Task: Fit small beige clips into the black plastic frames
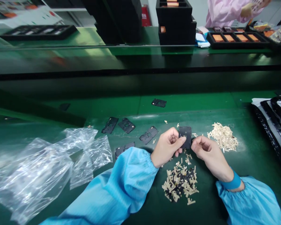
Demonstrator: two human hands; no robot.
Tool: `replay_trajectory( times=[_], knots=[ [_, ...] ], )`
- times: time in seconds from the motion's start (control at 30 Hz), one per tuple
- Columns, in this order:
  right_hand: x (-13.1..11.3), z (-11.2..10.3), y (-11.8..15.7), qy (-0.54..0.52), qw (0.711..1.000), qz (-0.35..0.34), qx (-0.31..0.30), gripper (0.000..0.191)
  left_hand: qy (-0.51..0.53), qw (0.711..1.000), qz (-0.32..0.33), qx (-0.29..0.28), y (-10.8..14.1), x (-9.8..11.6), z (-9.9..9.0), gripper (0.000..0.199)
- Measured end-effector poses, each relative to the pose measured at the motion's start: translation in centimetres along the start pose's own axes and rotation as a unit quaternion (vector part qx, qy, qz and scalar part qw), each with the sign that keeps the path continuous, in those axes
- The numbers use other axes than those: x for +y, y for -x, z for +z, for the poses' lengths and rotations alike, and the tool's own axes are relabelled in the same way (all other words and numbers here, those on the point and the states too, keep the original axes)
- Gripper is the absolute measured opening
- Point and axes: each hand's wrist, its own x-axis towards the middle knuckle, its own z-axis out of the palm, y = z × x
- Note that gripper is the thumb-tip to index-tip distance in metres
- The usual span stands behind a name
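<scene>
My left hand (165, 146) grips a thin black plastic plate (185, 133), thumb on its face, and holds it up above the green bench. Close to the plate's right edge, my right hand (209, 153) is closed in a pinch; whatever its fingertips may hold is too small to make out. Below both hands lies a loose pile of small beige and black pieces (180, 184). A second pile of beige pieces (223, 137) sits beyond my right hand. Several similar black plates, among them one nearby plate (149, 135), lie left of my left hand.
Crumpled clear plastic bags (49, 165) cover the bench at left. Black trays with white liners (273, 125) stand at the right edge. A raised shelf behind carries stacked black trays (176, 28), and a person in a pink sleeve (224, 12) is beyond it.
</scene>
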Motion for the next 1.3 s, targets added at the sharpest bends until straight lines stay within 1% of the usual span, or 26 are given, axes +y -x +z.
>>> replay_trajectory(
  times=[0.17, 0.33, 0.53, 0.67, 0.73, 0.83, 0.9, 0.93, 1.0, 1.07, 1.13, 1.23, 1.3],
  knots=[
    [0.4, -0.2, 0.0, -0.030, 0.999, -0.003, -0.018, 0.036, 0.037, 0.999, -0.011, 0.003, 0.4, -0.1, 0.3, 0.044],
    [0.5, -0.4, 0.0, -0.039, 0.998, -0.010, -0.041, 0.041, 0.049, 0.999, -0.018, -0.008, 0.5, -0.1, 0.4, 0.044],
    [0.7, -0.4, 0.0, -0.058, 0.998, 0.008, -0.030, 0.041, 0.052, 0.998, -0.022, -0.014, 0.4, -0.1, 0.2, 0.046],
    [1.1, -0.3, 0.0, -0.110, 0.993, 0.027, -0.017, 0.040, 0.072, 0.997, -0.019, -0.022, 0.3, -0.5, 0.1, 0.049],
    [1.1, -0.2, 0.0, -0.162, 0.985, 0.039, -0.042, 0.041, 0.096, 0.995, -0.015, -0.032, 0.3, -0.9, 0.2, 0.050],
    [1.1, -0.1, -0.1, -0.247, 0.960, 0.068, -0.114, 0.040, 0.137, 0.989, -0.009, -0.053, 0.5, -1.6, 0.6, 0.048],
    [1.2, -0.1, -0.1, -0.279, 0.947, 0.080, -0.139, 0.039, 0.158, 0.985, -0.009, -0.062, 0.7, -1.9, 1.1, 0.045],
    [1.3, -0.1, -0.2, -0.284, 0.946, 0.078, -0.136, 0.039, 0.168, 0.984, -0.010, -0.063, 0.8, -1.9, 1.3, 0.044],
    [1.4, -0.1, -0.2, -0.273, 0.955, 0.055, -0.101, 0.038, 0.188, 0.981, -0.011, -0.056, 1.0, -1.7, 1.6, 0.042],
    [1.6, -0.3, -0.1, -0.232, 0.972, 0.015, -0.043, 0.037, 0.206, 0.978, -0.007, -0.044, 1.0, -1.4, 1.8, 0.051],
    [1.8, -0.5, 0.0, -0.170, 0.985, -0.030, 0.017, 0.035, 0.220, 0.975, 0.003, -0.023, 0.9, -1.0, 1.8, 0.059],
    [2.0, -0.8, 0.2, -0.062, 0.989, -0.098, 0.091, 0.028, 0.243, 0.970, 0.008, 0.022, 1.0, -0.8, 1.6, 0.051],
    [2.2, -0.9, 0.2, 0.001, 0.982, -0.147, 0.117, 0.021, 0.254, 0.966, -0.001, 0.046, 1.1, -0.8, 1.5, 0.045]
  ],
)
